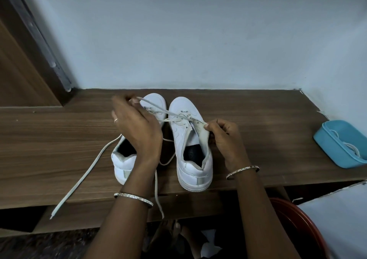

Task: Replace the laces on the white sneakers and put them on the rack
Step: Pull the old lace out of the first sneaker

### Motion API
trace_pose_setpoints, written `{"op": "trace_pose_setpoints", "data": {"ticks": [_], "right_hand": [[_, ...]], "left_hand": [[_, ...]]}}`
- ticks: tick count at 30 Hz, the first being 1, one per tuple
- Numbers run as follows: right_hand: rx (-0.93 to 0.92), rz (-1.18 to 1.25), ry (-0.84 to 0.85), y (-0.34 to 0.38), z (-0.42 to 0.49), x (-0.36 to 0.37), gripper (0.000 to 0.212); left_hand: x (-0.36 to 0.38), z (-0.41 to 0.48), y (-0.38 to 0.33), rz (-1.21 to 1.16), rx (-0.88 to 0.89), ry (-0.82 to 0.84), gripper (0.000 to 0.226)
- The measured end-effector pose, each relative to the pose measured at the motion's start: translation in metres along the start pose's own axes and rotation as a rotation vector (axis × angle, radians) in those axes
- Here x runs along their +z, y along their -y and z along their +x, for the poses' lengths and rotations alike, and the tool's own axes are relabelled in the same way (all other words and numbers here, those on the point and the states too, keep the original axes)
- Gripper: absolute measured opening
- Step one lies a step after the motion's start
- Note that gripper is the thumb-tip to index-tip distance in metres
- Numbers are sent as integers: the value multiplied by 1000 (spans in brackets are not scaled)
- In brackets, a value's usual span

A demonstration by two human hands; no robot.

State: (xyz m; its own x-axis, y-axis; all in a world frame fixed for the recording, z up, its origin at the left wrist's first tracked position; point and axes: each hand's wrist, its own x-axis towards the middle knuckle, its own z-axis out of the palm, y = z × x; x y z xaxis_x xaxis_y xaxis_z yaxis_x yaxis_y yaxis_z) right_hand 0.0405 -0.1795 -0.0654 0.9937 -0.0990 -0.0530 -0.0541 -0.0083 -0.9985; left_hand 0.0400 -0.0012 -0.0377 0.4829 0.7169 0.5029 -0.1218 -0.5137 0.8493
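Note:
Two white sneakers stand side by side on the wooden shelf (258, 131), toes toward the wall. My left hand (135, 127) hovers over the left sneaker (122, 165) and pinches a grey-white lace (158, 109) that runs taut across to the eyelets of the right sneaker (190, 159). My right hand (224, 137) grips the tongue and right edge of the right sneaker's opening. Another lace (87, 171) trails from the left sneaker over the shelf's front edge.
A blue plastic tray (327, 139) with white laces in it sits at the shelf's right end. A red round object (301, 223) and a white surface (341, 219) lie below right. The wall stands close behind; a door frame (25, 46) rises at left.

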Motion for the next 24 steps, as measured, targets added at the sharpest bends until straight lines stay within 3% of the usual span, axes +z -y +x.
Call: {"op": "trace_pose_setpoints", "data": {"ticks": [3, 5, 7, 10, 16, 20, 24], "right_hand": [[-5, -3, 0, 2, -2, 1, 34], [-8, -7, 5, 3, -2, 1, 36], [-5, -4, 5, 2, -2, 1, 36], [-16, -19, -7, 0, 0, -1, 28], [-19, -12, -5, -2, 1, -1, 22], [-11, 10, -12, 1, -1, -1, 26], [-21, 6, -18, -1, 0, 0, 25]], "left_hand": [[0, -8, -5, 361, 312, 201, 23], [4, -15, -2, 424, 459, 378, 16], [8, -21, 4, 456, 490, 521, 11], [13, -23, 12, 521, 511, 584, 8], [17, -23, 12, 470, 475, 504, 12], [9, -13, 1, 311, 309, 273, 16], [-1, 3, 1, -9, 81, 73, 6]]}}
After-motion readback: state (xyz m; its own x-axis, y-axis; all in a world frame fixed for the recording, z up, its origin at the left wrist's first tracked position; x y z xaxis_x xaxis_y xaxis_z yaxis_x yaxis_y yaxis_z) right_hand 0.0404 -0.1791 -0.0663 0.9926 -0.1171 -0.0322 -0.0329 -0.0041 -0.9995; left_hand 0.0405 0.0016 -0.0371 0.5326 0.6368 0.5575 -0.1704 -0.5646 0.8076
